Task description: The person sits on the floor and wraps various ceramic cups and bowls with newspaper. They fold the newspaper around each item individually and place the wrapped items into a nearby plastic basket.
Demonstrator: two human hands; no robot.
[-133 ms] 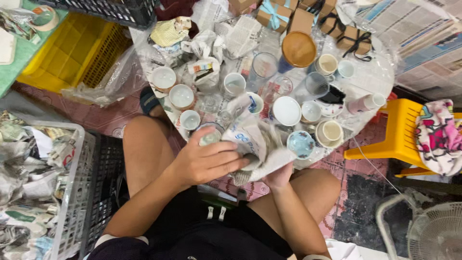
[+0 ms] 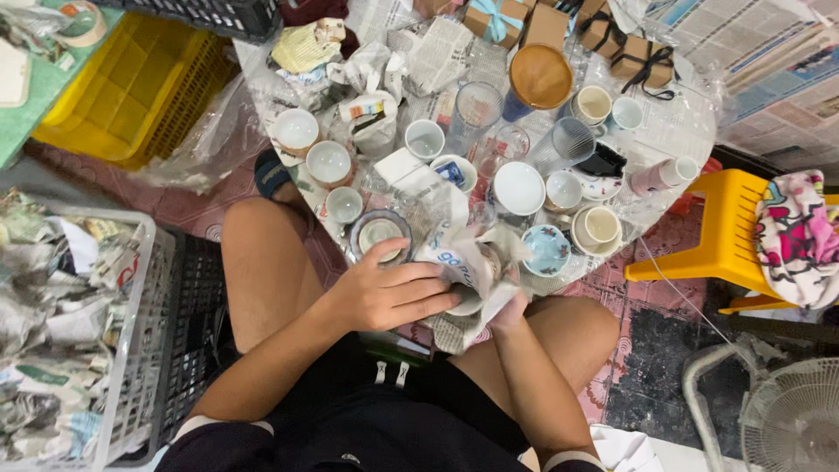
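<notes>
A low desk (image 2: 682, 131) covered in plastic and newspaper carries crowded cups, bowls and glasses. At its near edge, above the knees, the left hand (image 2: 389, 293) lies with fingers (image 2: 437, 293) closed over a cup wrapped in newspaper (image 2: 468, 262). The right hand (image 2: 509, 308) supports it from beneath, its fingers hidden.

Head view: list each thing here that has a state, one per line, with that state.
Left hand: fingers laid over the newspaper bundle.
Right hand: under the bundle, mostly hidden.
Newspaper bundle: crumpled around a white cup, partly wrapped.
White bowl: upright, unwrapped.
Brown bowl: upright, sitting on a glass.
Grey crate: filled with crumpled newspaper.
Yellow stool: upright, cloth draped over it.
</notes>
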